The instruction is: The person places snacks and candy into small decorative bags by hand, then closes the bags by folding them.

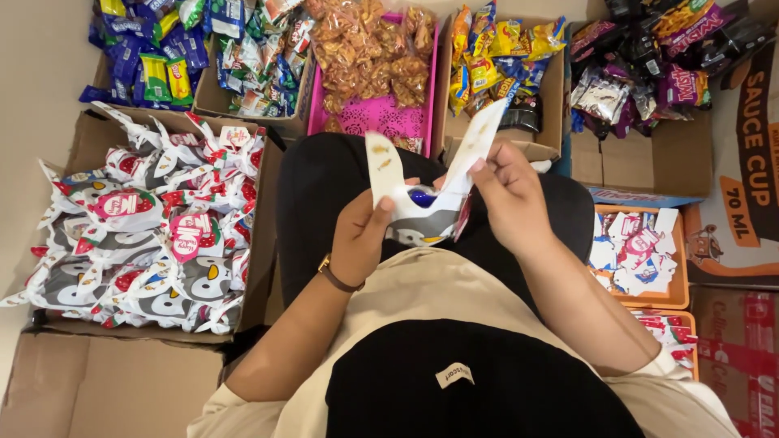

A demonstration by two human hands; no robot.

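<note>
Both my hands hold one white paper gift pouch [422, 207] printed with a penguin, over my lap. My left hand [361, 235] grips its left flap, thumb on the paper. My right hand [507, 195] pinches the right flap and holds it up. The pouch's mouth is spread apart, and something blue shows inside it. A watch band sits on my left wrist.
A cardboard box [260, 243] at my left is full of finished penguin pouches. Ahead stand boxes of blue and green snack packs [162, 57], a pink tray [381, 118] of bagged fried snacks, yellow snack packs [495, 57] and dark wrapped sweets [641, 65]. Orange trays [677, 284] with flat pouches lie at right.
</note>
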